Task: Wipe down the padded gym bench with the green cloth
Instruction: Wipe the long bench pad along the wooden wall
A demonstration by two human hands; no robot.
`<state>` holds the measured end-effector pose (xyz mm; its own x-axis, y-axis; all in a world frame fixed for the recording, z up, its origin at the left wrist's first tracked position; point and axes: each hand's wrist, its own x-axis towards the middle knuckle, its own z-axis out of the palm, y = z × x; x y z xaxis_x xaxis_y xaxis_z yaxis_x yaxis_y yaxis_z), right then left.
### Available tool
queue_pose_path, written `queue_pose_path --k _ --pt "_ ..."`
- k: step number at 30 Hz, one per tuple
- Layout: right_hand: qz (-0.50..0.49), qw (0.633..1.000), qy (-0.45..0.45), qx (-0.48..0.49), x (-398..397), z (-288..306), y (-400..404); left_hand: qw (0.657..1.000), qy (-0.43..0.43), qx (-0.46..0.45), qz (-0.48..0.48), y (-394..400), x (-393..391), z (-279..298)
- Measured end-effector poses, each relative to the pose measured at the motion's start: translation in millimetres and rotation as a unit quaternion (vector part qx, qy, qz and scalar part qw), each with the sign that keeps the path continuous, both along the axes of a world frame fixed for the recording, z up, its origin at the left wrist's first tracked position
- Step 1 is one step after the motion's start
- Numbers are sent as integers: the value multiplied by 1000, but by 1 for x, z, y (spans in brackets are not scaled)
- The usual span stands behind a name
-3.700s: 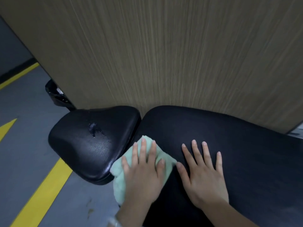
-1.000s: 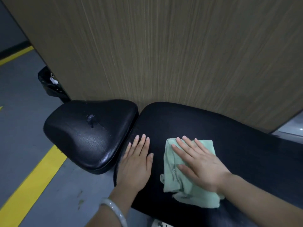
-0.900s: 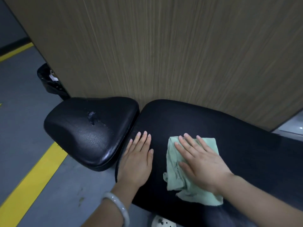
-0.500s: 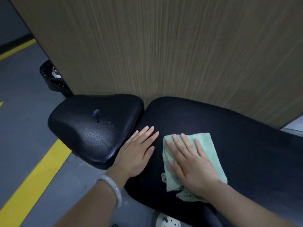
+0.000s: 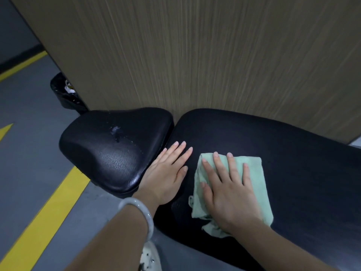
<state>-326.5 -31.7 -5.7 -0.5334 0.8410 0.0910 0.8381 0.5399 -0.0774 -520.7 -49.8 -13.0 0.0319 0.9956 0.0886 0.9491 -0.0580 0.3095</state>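
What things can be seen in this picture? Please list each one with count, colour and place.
long bench pad: one, black, centre to right, in front of the panel
seat pad: one, black, left of the long pad, with a small tear on top
green cloth: one, pale green, flat on the long pad under the right hand
wood-grain panel: one, brown, upright behind the bench
bin: one, black, on the floor at the panel's left edge
floor lines: several, yellow, on the grey floor at left
shoe: one, white, bottom edge
bracelet: one, pale, on the left wrist
left hand: flat on the long pad beside the seat pad
right hand: flat, pressing the cloth
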Motion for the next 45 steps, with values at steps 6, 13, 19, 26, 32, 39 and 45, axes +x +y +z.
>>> queue_pose_path --k 6,13,19,26,32,39,45 --pt "24 1000 5 6 -15 2 11 1000 -9 5 3 2 1 1" --pt "42 999 -4 -1 13 4 -19 996 7 52 76 -16 23 -1" --pt "3 1000 7 -9 6 2 -42 993 -48 84 62 -20 16 -3" --pt "47 998 -27 -31 0 7 -35 999 32 -2 -10 -25 9 4" --pt "13 998 -46 -38 48 14 -48 997 78 -26 -13 -29 13 7" --pt "-146 988 18 -49 -17 4 -62 998 62 34 -2 -37 14 -2" --pt "12 998 -34 -57 6 10 -57 997 64 41 6 -37 15 -4"
